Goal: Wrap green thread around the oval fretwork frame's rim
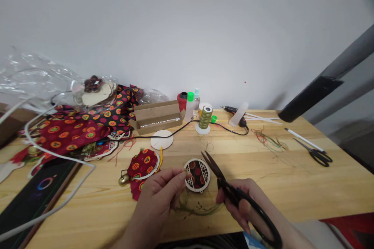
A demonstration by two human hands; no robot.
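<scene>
My right hand (241, 202) is wrapped round the handles of a pair of black scissors (223, 182); their blades are slightly apart and point up and to the left. My left hand (159, 198) is closed in a pinch, apparently on olive-green thread (201, 212), strands of which trail from beneath it over the table. Just beyond the left fingertips lies a round ornament (198, 175) with a pale lattice frame and dark patterned fabric. Partly hidden behind the left hand is a red patterned fabric piece (143, 163) with a brass bell (124, 179).
An olive thread spool (206, 117), a green-capped bottle (189, 106), an open cardboard box (157, 116) and a glue gun (233, 112) stand or lie along the back. Patterned fabric (73, 130) and a phone (37, 198) are left. Spare scissors (318, 155) lie right.
</scene>
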